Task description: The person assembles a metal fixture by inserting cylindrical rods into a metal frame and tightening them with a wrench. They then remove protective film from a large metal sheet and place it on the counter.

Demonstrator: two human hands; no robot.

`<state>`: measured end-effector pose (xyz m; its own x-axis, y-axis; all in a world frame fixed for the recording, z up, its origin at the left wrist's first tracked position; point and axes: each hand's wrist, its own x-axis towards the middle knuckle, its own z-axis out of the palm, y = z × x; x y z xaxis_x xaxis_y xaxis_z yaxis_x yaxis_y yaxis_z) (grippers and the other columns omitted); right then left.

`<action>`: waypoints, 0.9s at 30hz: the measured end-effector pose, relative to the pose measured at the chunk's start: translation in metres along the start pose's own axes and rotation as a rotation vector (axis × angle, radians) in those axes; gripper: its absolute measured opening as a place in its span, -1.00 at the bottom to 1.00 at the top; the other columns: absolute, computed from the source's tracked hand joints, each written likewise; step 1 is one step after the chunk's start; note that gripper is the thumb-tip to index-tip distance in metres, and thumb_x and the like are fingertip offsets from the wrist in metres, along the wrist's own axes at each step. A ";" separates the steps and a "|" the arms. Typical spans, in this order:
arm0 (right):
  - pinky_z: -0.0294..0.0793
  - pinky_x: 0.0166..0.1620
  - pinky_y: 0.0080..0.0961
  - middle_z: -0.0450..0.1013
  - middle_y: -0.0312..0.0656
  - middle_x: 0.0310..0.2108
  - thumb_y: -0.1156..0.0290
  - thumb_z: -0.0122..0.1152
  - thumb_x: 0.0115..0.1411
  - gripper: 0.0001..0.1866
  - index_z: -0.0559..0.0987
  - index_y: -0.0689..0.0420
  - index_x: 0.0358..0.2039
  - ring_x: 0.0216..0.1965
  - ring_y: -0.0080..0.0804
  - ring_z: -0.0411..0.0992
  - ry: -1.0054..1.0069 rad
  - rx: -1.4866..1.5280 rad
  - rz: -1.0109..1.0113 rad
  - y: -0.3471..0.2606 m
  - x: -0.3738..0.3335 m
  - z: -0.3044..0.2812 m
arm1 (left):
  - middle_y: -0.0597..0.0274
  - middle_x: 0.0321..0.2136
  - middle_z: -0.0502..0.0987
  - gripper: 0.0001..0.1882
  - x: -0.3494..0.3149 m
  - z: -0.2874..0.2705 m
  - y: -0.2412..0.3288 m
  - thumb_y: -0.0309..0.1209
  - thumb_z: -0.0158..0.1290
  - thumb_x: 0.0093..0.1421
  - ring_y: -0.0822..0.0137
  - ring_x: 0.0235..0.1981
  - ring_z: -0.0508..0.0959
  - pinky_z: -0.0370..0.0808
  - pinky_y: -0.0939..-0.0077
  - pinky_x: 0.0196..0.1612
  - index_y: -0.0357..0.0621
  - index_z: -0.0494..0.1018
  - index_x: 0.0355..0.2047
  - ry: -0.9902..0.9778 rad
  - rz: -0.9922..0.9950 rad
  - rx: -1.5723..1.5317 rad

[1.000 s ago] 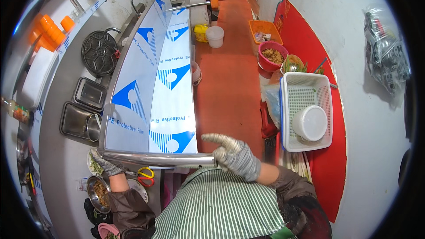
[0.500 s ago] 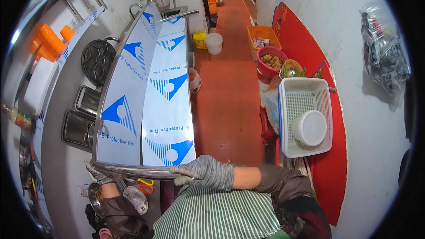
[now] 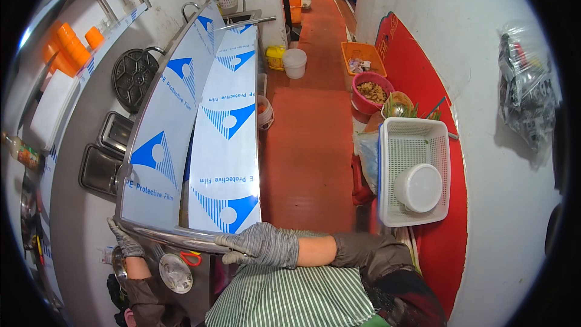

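A long steel shelf rack [image 3: 225,163], its two boards covered in white and blue protective film, stretches away from me. A bare metal tube [image 3: 175,234] runs across its near end. My right hand [image 3: 261,246], in a grey knit glove, is closed around the right part of this tube. At the left corner of the same end, my left hand [image 3: 126,239], gloved alike, grips the frame; some of its fingers are hidden by the metal. Just below the tube, a patterned plate [image 3: 175,273] and red-handled scissors [image 3: 191,258] lie on the grey counter [image 3: 75,206].
Along the right wall stand a white basket [image 3: 387,172] with a white tub [image 3: 419,188], a pink basin [image 3: 369,92] of food and an orange crate [image 3: 362,54]. Steel trays [image 3: 100,171] and a dark waffle pan [image 3: 134,79] are left. A white bucket [image 3: 295,63] stands on the red floor [image 3: 308,157].
The near end of the rack has shifted slightly left and down in view, with both hands still on it. The scissors are now more covered by the tube. The whole view has shifted a little.
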<state>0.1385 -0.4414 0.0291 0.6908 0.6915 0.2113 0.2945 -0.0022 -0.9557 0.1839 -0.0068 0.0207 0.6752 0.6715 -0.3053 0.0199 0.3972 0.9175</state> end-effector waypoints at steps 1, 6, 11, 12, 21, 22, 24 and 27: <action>0.41 -0.58 -0.70 0.46 -0.24 -0.59 0.10 0.15 0.19 -0.56 0.48 0.19 -0.07 -0.57 -0.61 0.45 0.084 -0.131 -0.111 0.002 0.002 0.001 | 0.09 0.08 0.31 -0.28 0.003 -0.006 -0.003 0.15 -0.09 0.16 0.12 0.04 0.34 0.26 0.28 0.14 -0.09 0.22 0.16 0.026 0.000 0.021; 0.50 -0.52 -0.48 0.49 -0.12 -0.57 0.02 0.17 0.11 -0.43 0.44 0.09 0.05 -0.58 -0.35 0.49 0.182 -0.388 -0.311 0.004 -0.004 0.000 | 0.05 0.14 0.23 -0.18 -0.029 -0.010 -0.029 0.19 -0.01 0.10 0.08 0.12 0.27 0.23 0.16 0.17 -0.07 0.12 0.21 -0.168 0.201 0.262; 0.50 -0.49 -0.50 0.52 -0.13 -0.51 0.00 0.16 0.10 -0.40 0.41 0.07 0.08 -0.52 -0.32 0.52 0.135 -0.376 -0.311 -0.007 -0.004 -0.007 | 0.06 -0.08 0.40 -0.38 -0.126 0.030 -0.053 0.06 0.07 0.11 0.15 -0.10 0.42 0.37 0.15 0.03 -0.14 0.30 0.01 -0.261 -0.207 -0.143; 0.50 -0.48 -0.51 0.52 -0.14 -0.52 -0.01 0.16 0.10 -0.39 0.41 0.07 0.08 -0.53 -0.32 0.52 0.139 -0.374 -0.327 -0.011 -0.001 -0.008 | 0.10 -0.16 0.44 -0.43 -0.138 0.042 -0.052 0.04 0.08 0.11 0.18 -0.16 0.45 0.39 0.18 -0.02 -0.14 0.34 -0.06 -0.328 -0.233 -0.196; 0.43 -0.43 -0.63 0.37 -0.32 -0.63 0.22 -0.03 0.30 -0.58 0.38 0.19 0.07 -0.59 -0.57 0.36 0.489 0.034 0.086 0.005 -0.023 -0.024 | 0.40 -0.62 0.38 -0.68 -0.153 0.092 -0.045 -0.04 0.09 0.11 0.41 -0.59 0.38 0.43 0.51 -0.39 0.01 0.35 -0.48 -0.104 -0.124 -0.413; 0.43 -0.41 -0.64 0.35 -0.34 -0.61 0.22 -0.08 0.33 -0.57 0.35 0.23 0.09 -0.56 -0.60 0.34 0.535 0.201 0.174 0.017 -0.026 -0.028 | 0.39 -0.65 0.35 -0.68 -0.150 0.091 -0.045 -0.05 0.06 0.13 0.40 -0.61 0.36 0.42 0.52 -0.43 0.02 0.32 -0.51 -0.107 -0.099 -0.417; 0.44 -0.34 -0.57 0.38 -0.25 -0.54 0.18 -0.13 0.35 -0.49 0.23 0.29 0.16 -0.48 -0.55 0.37 0.615 0.186 0.277 0.048 -0.034 -0.043 | 0.39 -0.66 0.34 -0.69 -0.144 0.085 -0.041 -0.06 0.04 0.15 0.40 -0.61 0.37 0.42 0.51 -0.43 0.01 0.32 -0.51 -0.151 -0.055 -0.387; 0.49 -0.32 -0.51 0.44 -0.17 -0.50 0.18 -0.18 0.36 -0.49 0.20 0.27 0.18 -0.47 -0.47 0.41 0.770 0.373 0.447 0.102 -0.045 -0.060 | 0.38 -0.66 0.34 -0.69 -0.132 0.077 -0.034 -0.07 0.01 0.17 0.39 -0.62 0.36 0.41 0.49 -0.44 0.00 0.31 -0.52 -0.208 -0.045 -0.388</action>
<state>0.1770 -0.5159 -0.0657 0.9711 0.0185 -0.2379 -0.2375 0.1709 -0.9562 0.1511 -0.1568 0.0496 0.8146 0.5239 -0.2487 -0.1987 0.6551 0.7290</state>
